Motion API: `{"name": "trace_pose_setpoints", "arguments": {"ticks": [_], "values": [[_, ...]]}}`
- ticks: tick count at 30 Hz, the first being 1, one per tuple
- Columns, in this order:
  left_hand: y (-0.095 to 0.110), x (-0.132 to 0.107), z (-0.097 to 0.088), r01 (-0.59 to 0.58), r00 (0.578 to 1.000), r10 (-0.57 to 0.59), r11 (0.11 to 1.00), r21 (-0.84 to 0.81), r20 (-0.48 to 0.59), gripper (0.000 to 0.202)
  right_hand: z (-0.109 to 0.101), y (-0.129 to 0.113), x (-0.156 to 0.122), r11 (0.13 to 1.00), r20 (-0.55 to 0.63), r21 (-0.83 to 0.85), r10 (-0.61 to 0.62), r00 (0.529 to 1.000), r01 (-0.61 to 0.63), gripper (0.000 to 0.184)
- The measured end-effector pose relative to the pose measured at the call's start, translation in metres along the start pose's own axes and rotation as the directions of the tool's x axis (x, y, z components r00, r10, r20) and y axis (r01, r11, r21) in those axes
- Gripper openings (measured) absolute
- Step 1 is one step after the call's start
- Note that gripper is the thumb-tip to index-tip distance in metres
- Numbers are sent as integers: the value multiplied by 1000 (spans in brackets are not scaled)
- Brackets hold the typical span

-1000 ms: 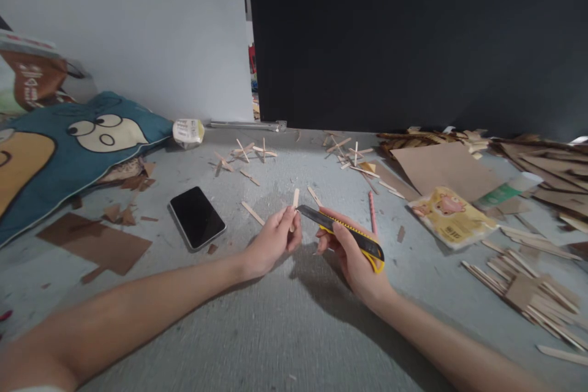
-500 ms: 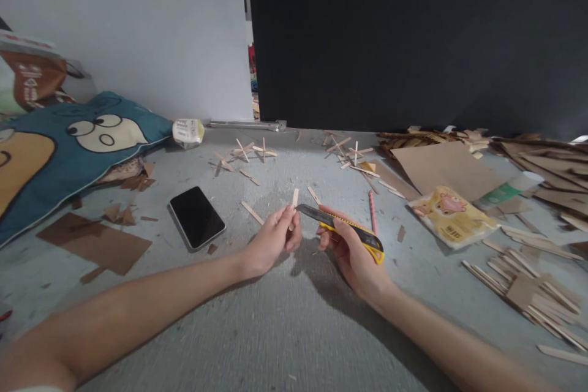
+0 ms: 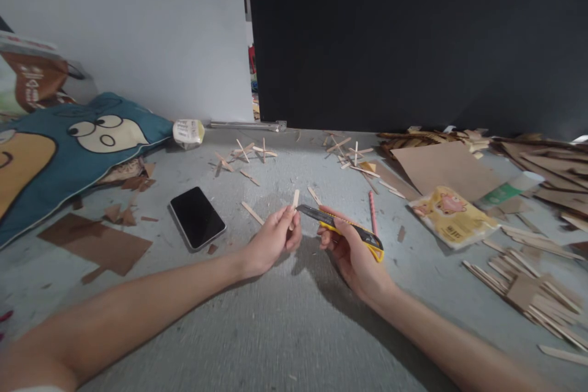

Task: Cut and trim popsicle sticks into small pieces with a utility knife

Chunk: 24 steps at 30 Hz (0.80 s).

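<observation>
My left hand pinches a short flat wooden craft stick, whose pale upper end sticks up above the fingertips. In my right hand is a yellow and black utility knife. Its dark blade points left and meets the stick close to my left fingertips; whether it is biting into the wood I cannot tell. One loose craft stick lies left of the held one, and another notched stick lies just beyond the knife.
A phone lies at left near cardboard scraps and a blue cushion. Crossed-stick pieces stand toward the back. At right are a pink striped rod, a yellow packet, a glue stick and piled sticks.
Almost nothing differs. Both hands, the stick and the knife keep nearly the same place, with the knife's handle end a hair higher.
</observation>
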<state>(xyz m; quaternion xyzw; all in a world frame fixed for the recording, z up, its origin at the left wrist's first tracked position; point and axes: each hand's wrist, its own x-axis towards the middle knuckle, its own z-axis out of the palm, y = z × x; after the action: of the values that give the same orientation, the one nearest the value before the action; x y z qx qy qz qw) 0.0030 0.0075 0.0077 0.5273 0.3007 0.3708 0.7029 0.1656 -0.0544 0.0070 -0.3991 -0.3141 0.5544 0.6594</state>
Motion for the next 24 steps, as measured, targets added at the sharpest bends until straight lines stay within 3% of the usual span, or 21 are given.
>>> {"name": "trace_pose_setpoints", "arguments": {"ticks": [3, 6, 8, 11, 13, 17, 19, 24], "values": [[0, -2, 3, 0, 999, 2, 997, 74, -36, 43, -1, -8, -4, 962, 84, -235, -124, 989, 141, 37], [2, -6, 5, -25, 997, 42, 968, 250, -61, 46, -5, -23, -11, 801, 164, -502, -280, 946, 324, 33], [3, -8, 5, -30, 993, 67, 934, 355, -94, 47, -7, -37, -15, 712, 157, -591, -360, 920, 380, 33], [4, -9, 4, -29, 990, 91, 875, 483, -105, 48, -6, -58, -17, 641, 144, -640, -441, 886, 423, 39], [5, -9, 3, -91, 992, 125, 793, 602, -15, 47, -3, -69, -14, 624, 172, -643, -448, 877, 444, 39], [3, -9, 1, -258, 965, 196, 593, 763, 175, 30, 1, -73, -3, 707, 117, -551, -462, 879, 444, 30], [1, -10, 0, -257, 966, 175, 564, 785, 191, 15, -1, -70, 2, 724, 69, -540, -471, 879, 430, 33], [0, -11, -1, -268, 963, 126, 545, 795, 238, 28, -7, -67, 10, 618, 86, -638, -536, 840, 460, 33]]}}
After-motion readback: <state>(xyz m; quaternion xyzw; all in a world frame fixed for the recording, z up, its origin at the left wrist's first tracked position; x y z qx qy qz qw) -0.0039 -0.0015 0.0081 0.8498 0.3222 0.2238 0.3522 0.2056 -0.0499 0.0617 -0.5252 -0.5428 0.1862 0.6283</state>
